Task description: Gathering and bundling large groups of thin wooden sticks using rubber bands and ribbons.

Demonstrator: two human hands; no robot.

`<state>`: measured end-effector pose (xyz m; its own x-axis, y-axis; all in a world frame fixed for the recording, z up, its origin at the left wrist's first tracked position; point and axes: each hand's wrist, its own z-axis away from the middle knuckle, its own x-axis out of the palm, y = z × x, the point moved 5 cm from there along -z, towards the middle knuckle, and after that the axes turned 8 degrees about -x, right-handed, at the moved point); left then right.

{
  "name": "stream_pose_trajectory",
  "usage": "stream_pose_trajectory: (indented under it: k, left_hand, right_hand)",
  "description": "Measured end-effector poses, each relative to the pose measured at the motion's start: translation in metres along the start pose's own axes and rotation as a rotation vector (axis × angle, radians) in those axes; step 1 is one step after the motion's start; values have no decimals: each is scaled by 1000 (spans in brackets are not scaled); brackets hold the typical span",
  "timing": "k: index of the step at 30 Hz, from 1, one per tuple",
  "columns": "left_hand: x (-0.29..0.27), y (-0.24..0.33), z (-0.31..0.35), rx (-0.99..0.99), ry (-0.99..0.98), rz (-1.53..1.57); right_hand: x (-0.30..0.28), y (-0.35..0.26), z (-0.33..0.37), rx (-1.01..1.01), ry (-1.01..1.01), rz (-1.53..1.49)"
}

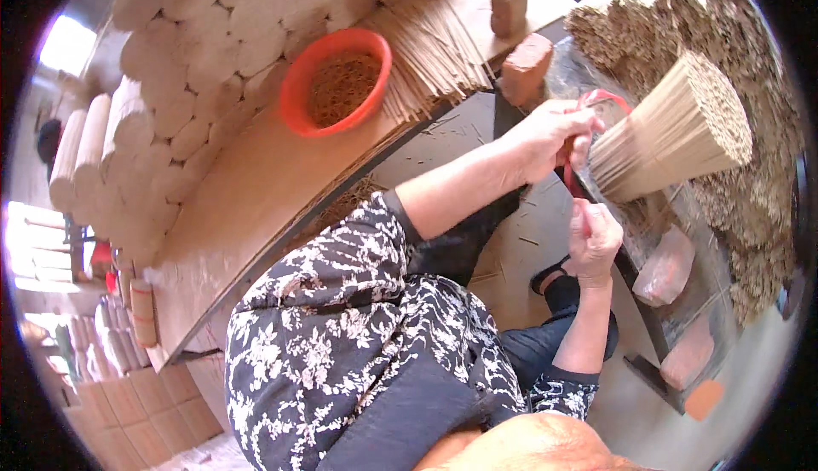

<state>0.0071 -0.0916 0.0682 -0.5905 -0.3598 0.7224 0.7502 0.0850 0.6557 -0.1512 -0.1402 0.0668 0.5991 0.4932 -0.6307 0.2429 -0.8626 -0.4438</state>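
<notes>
The left hand (554, 138) had its fingertips pinched together on a thin red strip (573, 183), and the right hand (595, 241), below it and apart from it, was closed with thumb and fingers on the strip's lower part. The strip made a loop beside the narrow end of a bundle of thin pale sticks (665, 134); whether it ran all the way around could not be told. The bundle lay just right of the hands, its wide end fanned toward the upper right, near a large heap of sticks (716, 36). Beyond the left forearm, a red plastic basin (298, 100) holding brown scraps sat on a wooden table (243, 207), beside loose sticks (434, 45) and a reddish brick (527, 66).
</notes>
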Motion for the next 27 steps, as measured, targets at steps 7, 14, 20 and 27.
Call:
stream_pose_trajectory:
  k: [7,14,20,27]
  left_hand:
    - [-81,204,12,763,453,-863]
    - [-205,328,171,1194,982,-556]
    - [-312,298,274,673,1758,-1400]
    - [-338,244,242,128,1509,-1955]
  right_hand:
    - [-9,37,13,337,22,-83]
    - [-2,55,23,397,22,-56]
    - [19,67,24,422,-93,-85]
    - [58,57,21,248,-172,-42]
